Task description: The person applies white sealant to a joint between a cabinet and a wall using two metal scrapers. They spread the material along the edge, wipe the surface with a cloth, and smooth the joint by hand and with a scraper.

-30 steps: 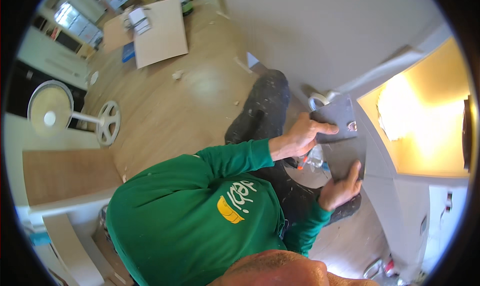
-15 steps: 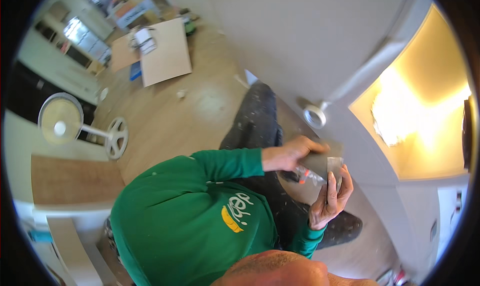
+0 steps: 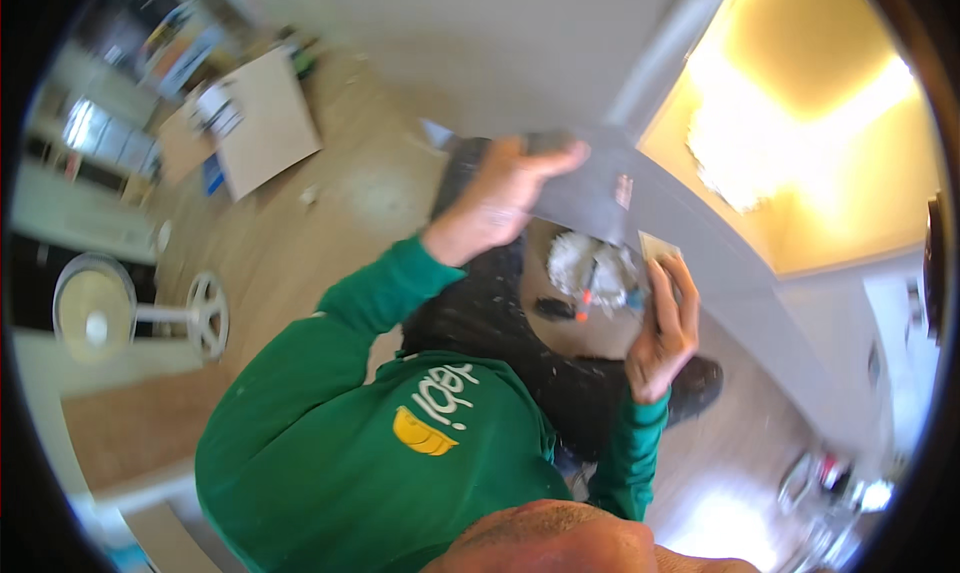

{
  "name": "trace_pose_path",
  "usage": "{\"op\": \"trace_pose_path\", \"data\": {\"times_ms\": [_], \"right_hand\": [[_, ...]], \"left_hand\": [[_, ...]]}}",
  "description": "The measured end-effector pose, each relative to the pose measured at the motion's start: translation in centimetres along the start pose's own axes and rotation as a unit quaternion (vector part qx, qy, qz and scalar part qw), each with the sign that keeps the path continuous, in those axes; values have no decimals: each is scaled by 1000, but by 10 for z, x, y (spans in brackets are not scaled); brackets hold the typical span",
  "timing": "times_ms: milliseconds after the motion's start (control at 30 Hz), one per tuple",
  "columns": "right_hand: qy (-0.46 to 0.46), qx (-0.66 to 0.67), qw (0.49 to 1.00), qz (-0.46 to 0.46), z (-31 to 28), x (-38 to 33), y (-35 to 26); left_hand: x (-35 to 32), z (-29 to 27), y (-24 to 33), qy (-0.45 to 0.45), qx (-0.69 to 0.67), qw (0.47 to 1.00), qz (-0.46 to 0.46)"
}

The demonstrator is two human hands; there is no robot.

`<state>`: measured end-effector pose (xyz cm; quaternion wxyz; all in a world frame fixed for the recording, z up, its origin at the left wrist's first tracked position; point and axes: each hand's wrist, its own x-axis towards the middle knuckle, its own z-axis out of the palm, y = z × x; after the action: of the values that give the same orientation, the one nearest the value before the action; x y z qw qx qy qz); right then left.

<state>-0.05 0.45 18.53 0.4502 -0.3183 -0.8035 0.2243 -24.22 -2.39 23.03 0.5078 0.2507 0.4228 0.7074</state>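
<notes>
My left hand (image 3: 500,193) is raised and closed on a wide grey putty knife (image 3: 590,188), whose broad flat blade reaches toward the wall; motion blurs it a little. Lower and to the right, my right hand (image 3: 665,328) grips a smaller scraper with a pale blade (image 3: 660,247); its handle is hidden behind my fingers. The two blades are apart. Between my hands, lower down, lies a white crumpled heap (image 3: 575,263), with a small orange-red piece (image 3: 582,308) and a dark object beside it. I cannot make out what the heap is.
A grey wall panel (image 3: 480,53) rises ahead, beside a brightly lit niche (image 3: 840,103). At left stands a white fan (image 3: 95,303). Cardboard sheets (image 3: 270,123) lie on the floor at far left. Assorted items (image 3: 825,483) sit at the lower right.
My left hand has swung up and away with the wide putty knife, separating it from the smaller scraper. The white heap now shows between my hands. The head view has shifted.
</notes>
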Motion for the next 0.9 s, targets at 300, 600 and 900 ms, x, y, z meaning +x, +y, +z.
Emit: {"op": "trace_pose_path", "data": {"times_ms": [300,600,900], "right_hand": [[-11,-95,993,-69,-4,16,-4],[-28,-121,989,-85,9,19,2],[-88,29,995,32,46,-10,17]], "left_hand": [[5,0,-6,-6,165,981,106],[4,1,-9,-16,242,959,147],[5,-12,5,136,187,931,284]]}}
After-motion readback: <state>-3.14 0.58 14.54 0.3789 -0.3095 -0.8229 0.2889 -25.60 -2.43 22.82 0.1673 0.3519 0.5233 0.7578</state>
